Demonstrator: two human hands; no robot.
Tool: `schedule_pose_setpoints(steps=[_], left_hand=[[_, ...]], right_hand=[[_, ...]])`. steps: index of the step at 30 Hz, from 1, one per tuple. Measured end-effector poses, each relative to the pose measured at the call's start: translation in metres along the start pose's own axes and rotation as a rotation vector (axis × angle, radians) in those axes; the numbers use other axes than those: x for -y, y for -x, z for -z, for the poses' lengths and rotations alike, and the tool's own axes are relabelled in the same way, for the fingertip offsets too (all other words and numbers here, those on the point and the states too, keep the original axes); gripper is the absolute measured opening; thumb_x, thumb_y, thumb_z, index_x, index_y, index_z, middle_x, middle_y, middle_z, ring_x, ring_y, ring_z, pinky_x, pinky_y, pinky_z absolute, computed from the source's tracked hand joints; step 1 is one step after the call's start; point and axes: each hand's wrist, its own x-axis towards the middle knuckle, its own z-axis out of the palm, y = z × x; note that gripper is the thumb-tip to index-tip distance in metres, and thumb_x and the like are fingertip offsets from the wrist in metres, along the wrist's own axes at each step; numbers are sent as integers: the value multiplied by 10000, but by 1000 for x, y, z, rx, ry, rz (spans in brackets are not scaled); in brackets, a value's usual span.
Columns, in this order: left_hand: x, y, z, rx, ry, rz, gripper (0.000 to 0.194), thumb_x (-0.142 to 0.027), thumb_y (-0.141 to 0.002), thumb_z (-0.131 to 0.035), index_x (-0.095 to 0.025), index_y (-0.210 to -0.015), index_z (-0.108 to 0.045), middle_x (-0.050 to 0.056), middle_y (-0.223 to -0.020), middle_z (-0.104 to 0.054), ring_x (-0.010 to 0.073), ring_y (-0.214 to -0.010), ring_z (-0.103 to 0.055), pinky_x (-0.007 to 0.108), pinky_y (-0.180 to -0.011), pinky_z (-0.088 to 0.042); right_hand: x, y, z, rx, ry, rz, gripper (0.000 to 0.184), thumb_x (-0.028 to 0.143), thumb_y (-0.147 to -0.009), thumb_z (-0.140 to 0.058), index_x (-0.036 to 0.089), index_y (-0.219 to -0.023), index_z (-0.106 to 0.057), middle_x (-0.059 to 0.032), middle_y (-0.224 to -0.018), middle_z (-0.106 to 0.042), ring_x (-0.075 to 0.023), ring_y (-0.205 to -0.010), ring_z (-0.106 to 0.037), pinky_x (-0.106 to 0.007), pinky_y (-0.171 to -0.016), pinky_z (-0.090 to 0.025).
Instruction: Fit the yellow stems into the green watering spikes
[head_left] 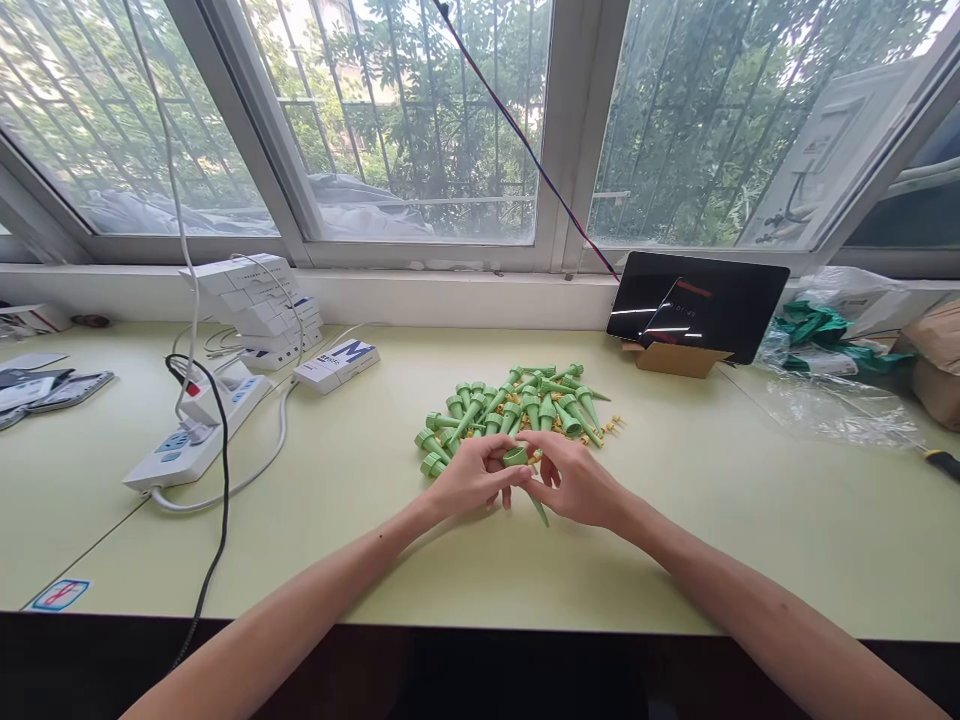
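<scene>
Between my two hands is a green plastic watering spike (pixel 515 457), its wide cup upward and its pointed tip slanting down toward me. My left hand (pixel 469 474) is closed on the cup from the left, the thumb across its near side. From the right, my right hand (pixel 576 482) has its fingers curled around the same spike; part of its grip is hidden. Just beyond both hands lies a heap of similar green spikes (pixel 531 405), pointing various ways. Small yellow-orange plastic pieces (pixel 615 425) are scattered among them and at the heap's right edge.
A white power strip (pixel 199 430) with cables stands at left, near stacked white boxes (pixel 259 305) and a single white box (pixel 337 366). A dark tablet (pixel 697 300) leans on a cardboard stand (pixel 679 359) at back right. Clear plastic bags (pixel 840 400) lie further right.
</scene>
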Motion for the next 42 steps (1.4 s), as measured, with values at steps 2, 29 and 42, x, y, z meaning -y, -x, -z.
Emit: schedule_pose_setpoints(steps=[2,29,42], left_hand=[[0,0,0,6,-1,-19,335,-447,-863,-630,-149,-1018,-617,-3,-618,-663,153,-490,-670,190,-403,-458],[0,-3,4,-179,-139,-61,342,-477,-933,-496,-155,-871,-597,-14,-624,-627,76,-361,-557,165,-366,-377],[-2,-3,5,-211,-142,-71,347,-478,-931,-493,-164,-844,-611,-19,-604,-631,80,-351,-535,191,-380,-387]], right_hand=[[1,0,1,4,15,1,347,259,-904,-565,215,-1240,-490,-53,-981,-628,-90,-559,-515,-251,-567,-451],[-11,-4,17,88,338,-117,117,282,-806,-621,189,-835,-557,-9,-733,-620,-135,-608,-522,-251,-573,-323],[-12,-2,20,107,392,-82,93,230,-779,-587,195,-855,-544,-6,-788,-584,-104,-537,-392,-254,-543,-266]])
